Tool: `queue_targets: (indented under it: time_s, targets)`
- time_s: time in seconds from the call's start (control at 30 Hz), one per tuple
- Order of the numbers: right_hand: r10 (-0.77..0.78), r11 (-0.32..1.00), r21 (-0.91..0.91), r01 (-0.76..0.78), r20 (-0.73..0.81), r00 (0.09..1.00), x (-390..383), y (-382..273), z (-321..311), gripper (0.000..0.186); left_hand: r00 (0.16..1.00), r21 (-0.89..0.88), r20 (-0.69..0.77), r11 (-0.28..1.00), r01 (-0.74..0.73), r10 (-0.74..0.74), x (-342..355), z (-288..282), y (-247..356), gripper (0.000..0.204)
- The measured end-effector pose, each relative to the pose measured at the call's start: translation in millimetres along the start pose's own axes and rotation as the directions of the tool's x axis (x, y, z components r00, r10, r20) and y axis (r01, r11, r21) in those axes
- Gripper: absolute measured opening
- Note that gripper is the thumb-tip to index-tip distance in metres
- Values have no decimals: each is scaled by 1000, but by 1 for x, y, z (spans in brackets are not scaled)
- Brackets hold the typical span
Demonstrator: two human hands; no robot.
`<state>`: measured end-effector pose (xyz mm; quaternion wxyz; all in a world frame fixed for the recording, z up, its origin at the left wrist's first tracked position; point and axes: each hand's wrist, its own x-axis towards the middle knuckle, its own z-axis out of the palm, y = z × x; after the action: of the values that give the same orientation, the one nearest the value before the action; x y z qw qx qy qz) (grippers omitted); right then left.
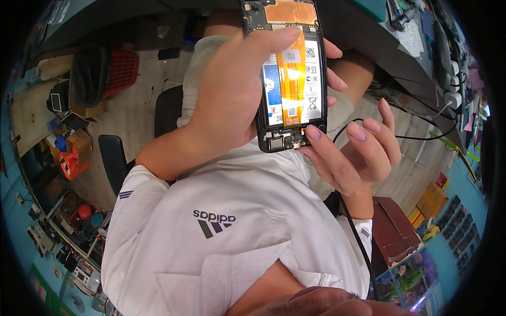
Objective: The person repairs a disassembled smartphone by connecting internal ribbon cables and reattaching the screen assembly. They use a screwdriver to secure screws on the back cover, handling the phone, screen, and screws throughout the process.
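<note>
**Opened phone held up in both hands**

Your white shirt (pixel 232 237) fills the lower half of the view, with the workshop floor (pixel 137 100) and a red basket (pixel 122 68) off to your left, and a black cable (pixel 354 221) trailing down on your right. Your left hand (pixel 232 95) is wrapped around the opened phone (pixel 292 79), thumb laid across its upper back. The phone sits high and centre, back cover off, with an orange ribbon strip (pixel 291 84) running down over the battery (pixel 311 79). Your right hand (pixel 353 152) is spread loose; one fingertip (pixel 313 132) touches the phone's bottom corner, the other fingers apart from it.
</note>
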<state>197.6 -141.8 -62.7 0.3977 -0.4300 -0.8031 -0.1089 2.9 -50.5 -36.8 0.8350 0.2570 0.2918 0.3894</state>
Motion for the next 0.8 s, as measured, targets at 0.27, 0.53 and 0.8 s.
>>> queue_targets:
  time_s: [0.27,0.53,0.8]
  targets:
    - [-5,998,-62,5,10,1000,0,-2,-5,21,1000,-45,-2,999,-18,18,-5,1,-3,52]
    - [10,995,-100,-8,23,1000,-3,-8,-8,23,999,-33,-39,999,11,-12,-10,3,-2,51]
    - [-69,986,-138,97,197,978,-2,-5,-24,23,997,-53,-33,996,68,-69,-11,1,-3,53]
